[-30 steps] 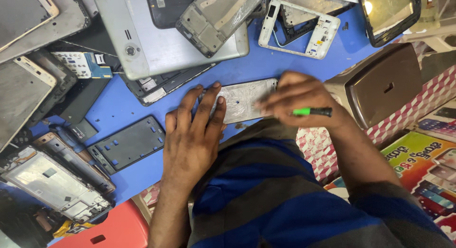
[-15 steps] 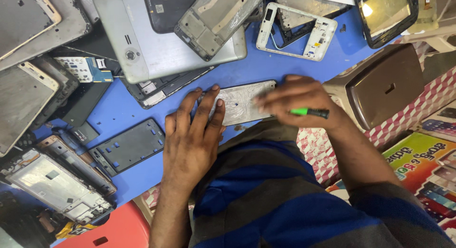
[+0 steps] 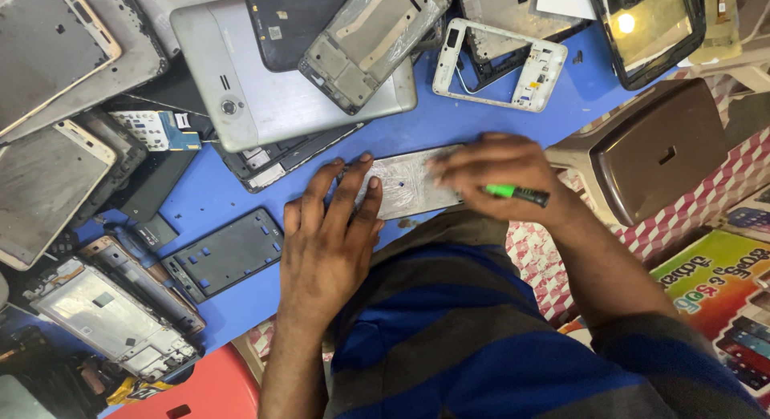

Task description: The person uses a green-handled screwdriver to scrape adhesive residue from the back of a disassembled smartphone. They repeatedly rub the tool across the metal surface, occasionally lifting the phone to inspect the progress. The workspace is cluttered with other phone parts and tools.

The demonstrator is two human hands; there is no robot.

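Left hand [image 3: 329, 234] is pinning the silver phone frame [image 3: 413, 182] flat-fingered; right hand [image 3: 501, 174], at three o'clock, is gripping a green-handled screwdriver [image 3: 517, 194], risking slipping and gouging it.

A blue worktop [image 3: 449, 130] fills the middle, crowded along its far and left sides with stripped phone frames and a silver tablet shell [image 3: 265, 90]. At right stands a brown plastic stool [image 3: 658, 150] beside a red-and-white checked cloth [image 3: 706, 194]. A lamp's glare shows in a dark glass panel [image 3: 646, 26].
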